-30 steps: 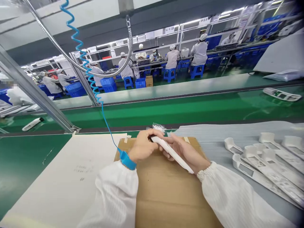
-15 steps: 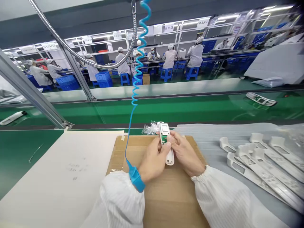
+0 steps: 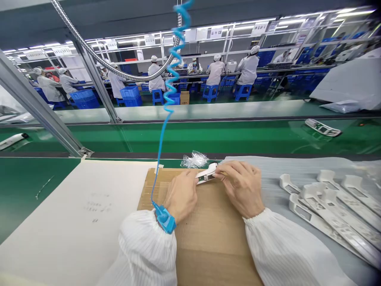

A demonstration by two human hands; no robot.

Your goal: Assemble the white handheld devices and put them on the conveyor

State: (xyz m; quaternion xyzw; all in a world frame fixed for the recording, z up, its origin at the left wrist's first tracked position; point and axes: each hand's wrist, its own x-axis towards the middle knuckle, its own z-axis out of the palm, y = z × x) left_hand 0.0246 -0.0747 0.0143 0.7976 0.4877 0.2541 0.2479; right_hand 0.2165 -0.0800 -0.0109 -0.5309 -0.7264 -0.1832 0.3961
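Observation:
Both my hands hold one slim white plastic device (image 3: pixel 206 173) over a brown cardboard sheet (image 3: pixel 205 238). My left hand (image 3: pixel 181 194), with a blue wrist strap (image 3: pixel 164 218) on a coiled blue cord (image 3: pixel 169 91), is closed round its near end. My right hand (image 3: pixel 241 186) pinches the far end with curled fingers. The device lies nearly level, its middle hidden by my fingers. A crumpled clear plastic bag (image 3: pixel 195 159) lies just beyond it.
Several white plastic housings (image 3: pixel 330 210) lie on grey foam at the right. A white sheet (image 3: pixel 71 222) covers the bench at the left. Beyond runs a green conveyor belt (image 3: pixel 208 137) carrying a housing (image 3: pixel 323 128). An angled metal post (image 3: pixel 38 107) stands at left. People in white sit at far benches.
The device was upright with its green circuit board facing me; now it is turned nearly level between my hands. My hands have spread a little apart along it.

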